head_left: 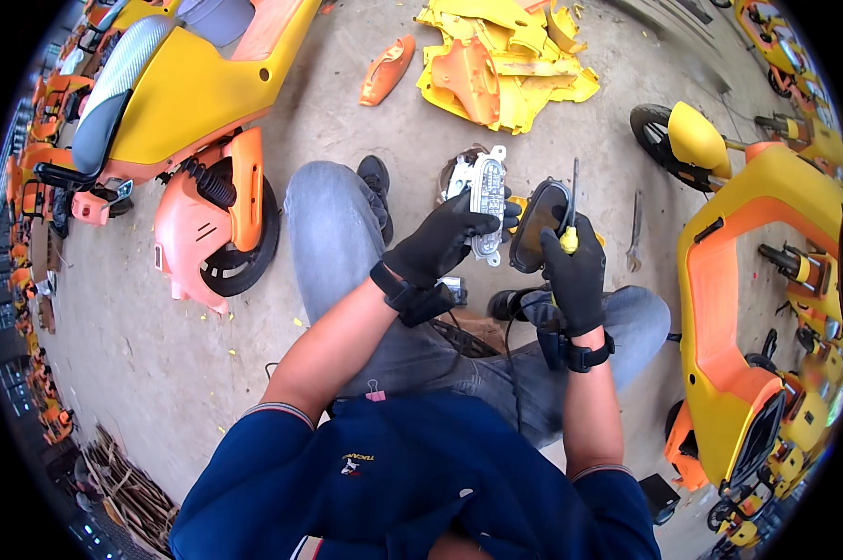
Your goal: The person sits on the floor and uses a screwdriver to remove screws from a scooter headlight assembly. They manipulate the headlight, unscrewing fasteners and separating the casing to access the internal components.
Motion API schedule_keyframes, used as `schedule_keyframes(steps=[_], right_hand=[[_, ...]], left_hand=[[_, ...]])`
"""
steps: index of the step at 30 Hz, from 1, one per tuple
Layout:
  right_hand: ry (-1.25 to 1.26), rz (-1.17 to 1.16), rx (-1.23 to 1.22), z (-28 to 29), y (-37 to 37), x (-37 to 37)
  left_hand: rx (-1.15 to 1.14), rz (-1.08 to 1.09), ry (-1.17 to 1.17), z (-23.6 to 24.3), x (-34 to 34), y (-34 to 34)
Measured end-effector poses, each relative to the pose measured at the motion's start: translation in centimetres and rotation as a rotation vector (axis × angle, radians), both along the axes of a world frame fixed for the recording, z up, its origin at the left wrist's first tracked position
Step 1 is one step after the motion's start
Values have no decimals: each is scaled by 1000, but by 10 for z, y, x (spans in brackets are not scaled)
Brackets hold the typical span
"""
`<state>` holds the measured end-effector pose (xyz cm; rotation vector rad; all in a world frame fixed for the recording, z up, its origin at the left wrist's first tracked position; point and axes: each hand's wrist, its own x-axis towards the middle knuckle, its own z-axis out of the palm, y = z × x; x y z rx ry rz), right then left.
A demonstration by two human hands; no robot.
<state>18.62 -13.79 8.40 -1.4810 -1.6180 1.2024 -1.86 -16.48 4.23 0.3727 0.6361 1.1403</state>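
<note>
My black-gloved left hand (431,245) is closed on a white, oblong scooter light unit (488,205) with a clear face and mounting tabs at its ends. In my gloved right hand (578,285) is a screwdriver (570,241) with a yellow handle, its thin shaft pointing away from me. The same hand holds a dark oval cover (539,226) with a glossy face, just right of the light unit. The light unit and the cover are apart. Both are held above the floor between my knees. Some fingers of each hand are hidden behind the parts.
A wrench (635,233) lies on the concrete to the right. Ahead are piled yellow body panels (524,70) and a loose orange panel (387,70). A yellow-orange scooter (197,84) stands at left, another scooter frame (711,308) at right. Sticks (127,481) lie at lower left.
</note>
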Motion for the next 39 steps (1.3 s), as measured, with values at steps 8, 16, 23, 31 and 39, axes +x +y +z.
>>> schedule_keyframes(steps=[8,16,23,31,39], right_hand=[[184,97,-190,5,-22,-3],[361,131,-249,10,-33,-13],[381,127,-258,5,-37,-12],[397,68,-331,2,-36,-2],[229,30,-189,17,-32,-1]], left_hand=[[-6,-40,13,-5,17,-21],[-21,-34,-83,-23,12,-24],[-47,-45,-77,-30,10,-26],[-136,-46,-100,-18,7,-29],[-97,-104,-75,-26,5,-27]])
